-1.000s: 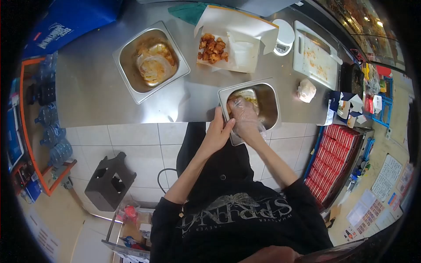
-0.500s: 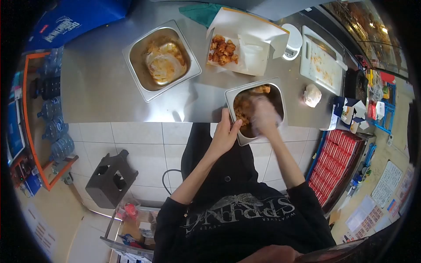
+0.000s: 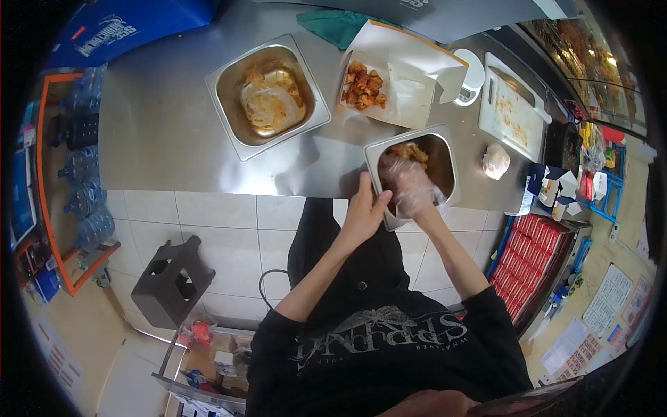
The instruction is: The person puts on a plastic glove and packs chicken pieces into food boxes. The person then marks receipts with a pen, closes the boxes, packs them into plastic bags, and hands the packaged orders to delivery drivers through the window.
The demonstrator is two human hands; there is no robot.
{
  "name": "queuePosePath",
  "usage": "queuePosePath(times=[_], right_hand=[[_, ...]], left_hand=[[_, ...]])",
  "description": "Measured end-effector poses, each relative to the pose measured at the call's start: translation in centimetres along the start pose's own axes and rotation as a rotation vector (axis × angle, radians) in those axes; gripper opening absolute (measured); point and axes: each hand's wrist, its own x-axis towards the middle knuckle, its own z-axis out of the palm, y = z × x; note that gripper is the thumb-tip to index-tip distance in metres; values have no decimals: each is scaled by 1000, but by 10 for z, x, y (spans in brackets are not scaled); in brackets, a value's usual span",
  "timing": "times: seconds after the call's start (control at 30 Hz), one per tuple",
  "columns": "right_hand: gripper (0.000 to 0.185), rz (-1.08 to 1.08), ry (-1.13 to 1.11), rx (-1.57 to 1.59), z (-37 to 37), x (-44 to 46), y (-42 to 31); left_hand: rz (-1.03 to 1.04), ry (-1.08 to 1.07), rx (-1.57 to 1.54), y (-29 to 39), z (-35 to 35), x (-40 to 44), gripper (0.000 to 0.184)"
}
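My left hand (image 3: 367,208) is closed on the near left rim of a metal container (image 3: 449,149) that sits at the counter's front edge. Inside it, my right hand (image 3: 410,186), in a clear plastic glove, reaches down onto browned food pieces (image 3: 410,151); its fingertips are hidden, so I cannot make out whether they grip any. Behind the container stands an open cardboard box (image 3: 410,97) with glazed food pieces (image 3: 363,86) in its left part. A larger metal container (image 3: 229,111), sauce-smeared inside with something like a clear plastic glove, lies to the left.
On the metal counter (image 3: 160,139) are a white scale (image 3: 467,75), a cutting board (image 3: 511,118) with a knife, a wrapped ball-shaped item (image 3: 495,161) and a green cloth (image 3: 337,28). A blue bag (image 3: 132,24) is at the back left. A dark stool (image 3: 174,281) stands on the floor.
My gloved right hand has moved about within the container, and the food pieces in it now show behind the hand. My left hand has kept its hold. The view has shifted slightly.
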Motion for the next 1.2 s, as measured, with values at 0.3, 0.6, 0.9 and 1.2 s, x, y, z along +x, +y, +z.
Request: queuePosePath(times=[0.3,0.6,0.9,1.2], right_hand=[[37,412,39,211,-10,14,-3],[36,218,-400,-72,-32,-16,-31],[54,94,-76,250,-46,-11,-14],[55,290,-233,449,-15,20,21]], left_hand=[[-14,-53,-22,2,-5,4,26],[5,-68,-95,-8,-8,4,29],[-15,-23,-18,-2,1,4,26],[46,-42,-83,-12,-2,7,28]])
